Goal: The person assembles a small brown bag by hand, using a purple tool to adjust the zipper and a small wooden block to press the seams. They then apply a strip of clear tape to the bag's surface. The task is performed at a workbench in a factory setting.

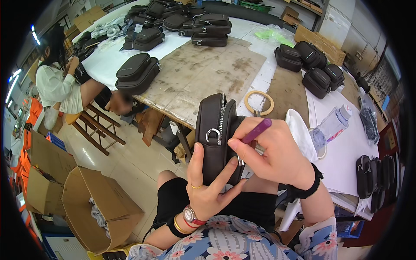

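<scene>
A small dark brown bag (207, 123) stands on edge in front of me, its silver zipper and metal D-ring turned toward me. My left hand (212, 184) wraps its lower part, fingers spread along the side and front. Between the thumb and fingers of my right hand (275, 151) is a purple pen-like tool (258, 131). Its lower end is hidden behind my fingers, against the bag's zipper side. A roll of tan tape (259, 92) lies on the table just beyond my right hand.
A clear plastic bottle (331, 125) lies at the right beside a white cloth (299, 132). Finished-looking dark bags (138, 73) sit around the worktable (208, 65), several more at the back. An open cardboard box (97, 203) stands on the floor at left. Another person (60, 82) sits at far left.
</scene>
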`<state>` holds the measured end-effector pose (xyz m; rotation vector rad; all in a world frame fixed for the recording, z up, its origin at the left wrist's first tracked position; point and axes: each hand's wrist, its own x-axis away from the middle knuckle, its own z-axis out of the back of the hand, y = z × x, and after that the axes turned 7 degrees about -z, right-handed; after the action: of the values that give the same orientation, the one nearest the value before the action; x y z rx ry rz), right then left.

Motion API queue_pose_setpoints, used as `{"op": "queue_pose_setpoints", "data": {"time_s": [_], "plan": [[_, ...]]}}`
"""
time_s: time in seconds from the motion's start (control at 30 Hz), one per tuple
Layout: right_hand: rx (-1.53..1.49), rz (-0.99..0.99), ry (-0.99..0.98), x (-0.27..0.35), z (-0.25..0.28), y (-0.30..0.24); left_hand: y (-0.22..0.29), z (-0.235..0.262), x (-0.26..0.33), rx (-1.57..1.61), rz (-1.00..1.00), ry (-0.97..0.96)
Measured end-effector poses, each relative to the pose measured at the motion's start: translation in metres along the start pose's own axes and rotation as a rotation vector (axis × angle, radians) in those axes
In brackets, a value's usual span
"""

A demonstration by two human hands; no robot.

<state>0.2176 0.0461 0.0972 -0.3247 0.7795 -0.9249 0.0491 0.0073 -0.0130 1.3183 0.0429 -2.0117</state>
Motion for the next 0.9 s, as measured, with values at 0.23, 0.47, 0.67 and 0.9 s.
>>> {"op": "queue_pose_setpoints", "data": {"time_s": [0.23, 0.47, 0.67, 0.9], "plan": [[-0.222, -0.077, 0.1, 0.003, -0.007, 0.003, -0.001, 0.0, 0.004, 0.002, 0.014, 0.015], [-0.118, -0.084, 0.098, 0.006, -0.009, -0.002, -0.003, -0.002, 0.007, -0.019, 0.001, 0.03], [-0.082, -0.048, 0.105, 0.006, -0.012, 0.0, -0.002, -0.001, 0.006, -0.021, -0.003, 0.027], [-0.024, -0.064, -0.029, -0.002, -0.002, -0.003, -0.008, -0.008, 0.01, -0.002, -0.061, 0.067]]}}
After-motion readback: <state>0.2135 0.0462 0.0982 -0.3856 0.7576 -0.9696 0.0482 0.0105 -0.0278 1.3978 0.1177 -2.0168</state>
